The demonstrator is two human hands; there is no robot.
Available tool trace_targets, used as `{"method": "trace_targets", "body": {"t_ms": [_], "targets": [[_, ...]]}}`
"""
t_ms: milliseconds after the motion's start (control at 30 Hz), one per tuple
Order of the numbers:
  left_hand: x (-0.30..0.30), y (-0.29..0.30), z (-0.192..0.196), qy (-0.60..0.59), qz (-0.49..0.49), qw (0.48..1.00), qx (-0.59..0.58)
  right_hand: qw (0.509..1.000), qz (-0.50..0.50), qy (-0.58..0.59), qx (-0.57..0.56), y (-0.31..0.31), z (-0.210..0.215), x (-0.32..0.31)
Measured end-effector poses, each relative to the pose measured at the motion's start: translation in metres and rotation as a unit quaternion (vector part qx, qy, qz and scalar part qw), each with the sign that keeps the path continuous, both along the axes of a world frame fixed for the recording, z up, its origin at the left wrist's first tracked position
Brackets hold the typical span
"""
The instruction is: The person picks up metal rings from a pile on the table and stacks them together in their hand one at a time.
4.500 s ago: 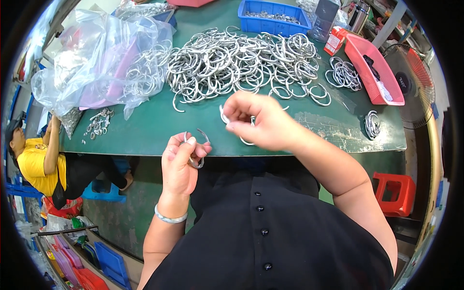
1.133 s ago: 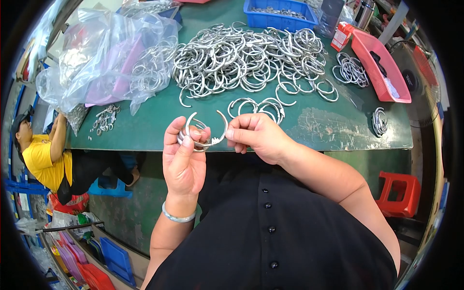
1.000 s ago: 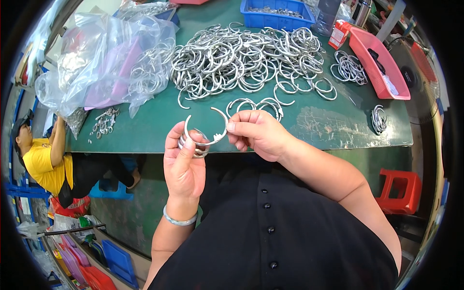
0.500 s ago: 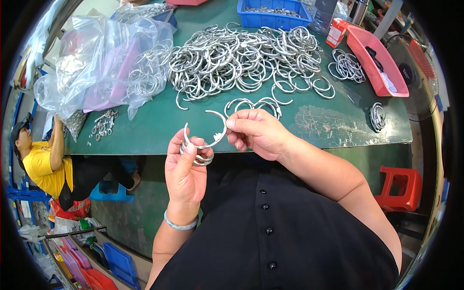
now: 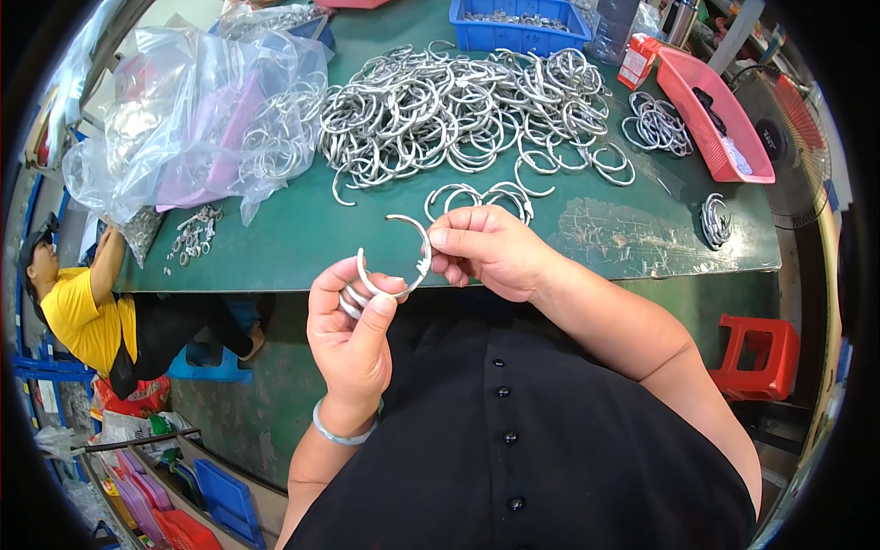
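Two hands meet over the near table edge on one open metal ring (image 5: 396,257). The right hand (image 5: 490,252) pinches the ring's toothed end between thumb and fingertips; the left hand (image 5: 353,321) pinches its other end while several more rings (image 5: 353,301) sit bunched against its fingers. Doing this well probably means keeping both pinches close to the ends, so the springy curve does not twist or slip loose. Beyond lies a green table (image 5: 293,243), scuffed at right, with a big heap of rings (image 5: 458,105) far across, a plastic bag (image 5: 197,119) left, a blue tray (image 5: 521,32) and pink tray (image 5: 710,110). Another person (image 5: 82,302) crouches low left; a red stool (image 5: 761,357) stands right.
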State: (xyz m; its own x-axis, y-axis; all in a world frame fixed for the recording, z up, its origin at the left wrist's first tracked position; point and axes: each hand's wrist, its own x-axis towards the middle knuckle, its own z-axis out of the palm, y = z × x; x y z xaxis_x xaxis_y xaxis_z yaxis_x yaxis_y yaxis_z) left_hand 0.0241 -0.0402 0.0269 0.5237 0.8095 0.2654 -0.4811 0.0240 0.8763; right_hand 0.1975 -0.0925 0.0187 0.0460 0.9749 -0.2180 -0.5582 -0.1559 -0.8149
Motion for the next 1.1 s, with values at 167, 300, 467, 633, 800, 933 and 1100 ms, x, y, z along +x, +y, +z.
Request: {"method": "trace_targets", "body": {"t_ms": [167, 300, 467, 633, 800, 933, 1100], "targets": [[0.000, -0.004, 0.004, 0.028, 0.013, 0.997, 0.065, 0.998, 0.011, -0.058, 0.027, -0.001, -0.002, 0.002], [-0.004, -0.006, 0.003, 0.016, -0.003, 0.998, 0.067, 0.992, 0.016, -0.122, 0.035, -0.005, 0.002, 0.001], [-0.002, -0.002, 0.007, 0.048, 0.002, 0.998, 0.040, 0.964, 0.023, -0.247, 0.092, -0.004, 0.009, 0.007], [-0.003, 0.007, 0.010, 0.054, -0.037, 0.997, -0.049, 0.927, 0.069, -0.360, 0.079, -0.002, 0.010, 0.015], [-0.006, 0.016, 0.008, 0.058, -0.079, 0.978, -0.182, 0.925, 0.125, -0.358, 0.009, -0.004, 0.011, 0.010], [-0.007, 0.024, 0.005, 0.051, -0.114, 0.971, -0.203, 0.932, 0.153, -0.329, -0.008, -0.005, 0.005, 0.012], [-0.008, 0.028, 0.003, 0.049, -0.127, 0.967, -0.215, 0.946, 0.151, -0.286, -0.034, -0.006, 0.007, 0.012]]}}
